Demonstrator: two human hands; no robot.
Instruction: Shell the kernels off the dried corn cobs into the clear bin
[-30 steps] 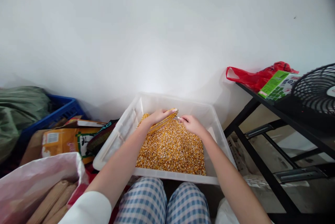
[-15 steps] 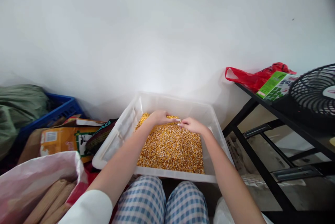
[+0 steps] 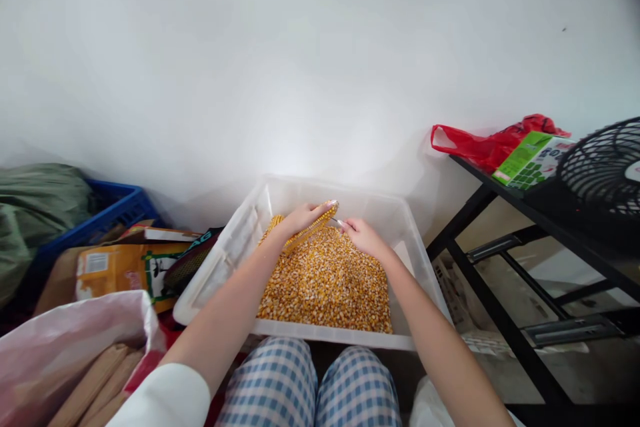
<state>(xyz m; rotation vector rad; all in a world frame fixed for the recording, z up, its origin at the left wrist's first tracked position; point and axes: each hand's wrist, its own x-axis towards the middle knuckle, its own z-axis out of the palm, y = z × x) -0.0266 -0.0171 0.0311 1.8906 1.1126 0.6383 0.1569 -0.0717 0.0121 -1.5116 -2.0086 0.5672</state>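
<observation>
Where loose kernels (image 3: 325, 287) slope toward the far edge of the plastic bin (image 3: 345, 336), one corn cob (image 3: 311, 230) is held tilted above them. Left hand (image 3: 301, 218): fingers clamped round the cob. Right hand (image 3: 363, 236): fingers pinched together on a slim tool (image 3: 335, 220), tip apparently meeting the cob. Handling, as judged: light, stiff, smooth-kernelled, likely to shed; best hold, round the middle, clear of the tool.
</observation>
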